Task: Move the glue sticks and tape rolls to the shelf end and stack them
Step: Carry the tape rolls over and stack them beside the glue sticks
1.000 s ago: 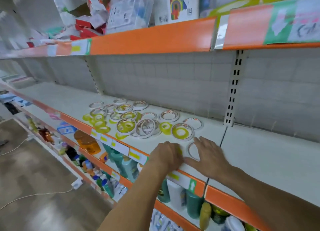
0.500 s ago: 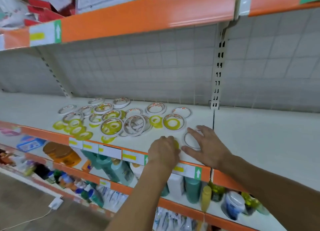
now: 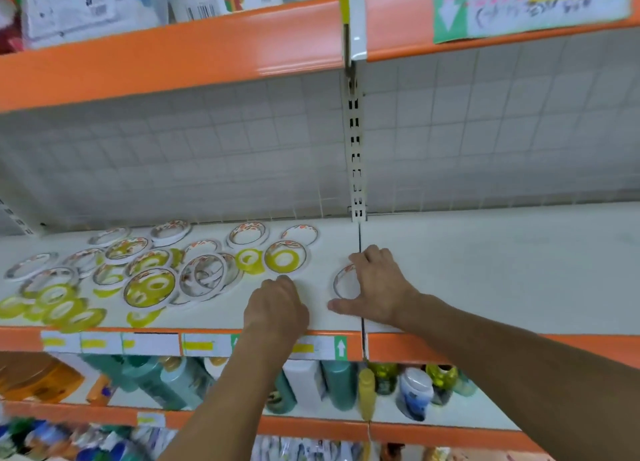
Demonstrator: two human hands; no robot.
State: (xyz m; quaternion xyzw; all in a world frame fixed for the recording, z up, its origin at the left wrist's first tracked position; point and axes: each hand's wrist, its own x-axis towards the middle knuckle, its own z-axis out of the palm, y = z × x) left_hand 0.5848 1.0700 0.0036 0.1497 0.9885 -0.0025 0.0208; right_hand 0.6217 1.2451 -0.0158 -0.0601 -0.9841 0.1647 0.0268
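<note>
- Right hand [image 3: 375, 285] lay on the white shelf [image 3: 485, 270], fingers spread and bent over a single clear tape roll [image 3: 343, 282]; thumb stretched out along the shelf below the roll, fingertips at its far edge. Looked like a loose grip round the roll.
- That roll lay flat just left of the seam between two shelf boards, apart from the rest.
- Left hand [image 3: 275, 308] rested knuckles-up at the shelf front, fingers curled under; cannot tell whether it held anything, the fingers were hidden behind the back of the hand.
- Main cluster of tape rolls [image 3: 204, 275] lay scattered flat on the left part of the shelf, some overlapping: white-rimmed clear ones and yellow ones [image 3: 282, 258]. A few yellow rolls [image 3: 65, 310] sat near the front left edge.
- No glue sticks could be made out in this view.
- Orange shelf edge [image 3: 104, 336] carried white and yellow price labels [image 3: 149, 343].
- Lower shelf held bottles [image 3: 337, 384], green, white and yellow.
- Upper shelf held boxed goods [image 3: 69, 7], blurred.
- Slotted upright [image 3: 356, 155] ran up the tiled back wall above the seam.
</note>
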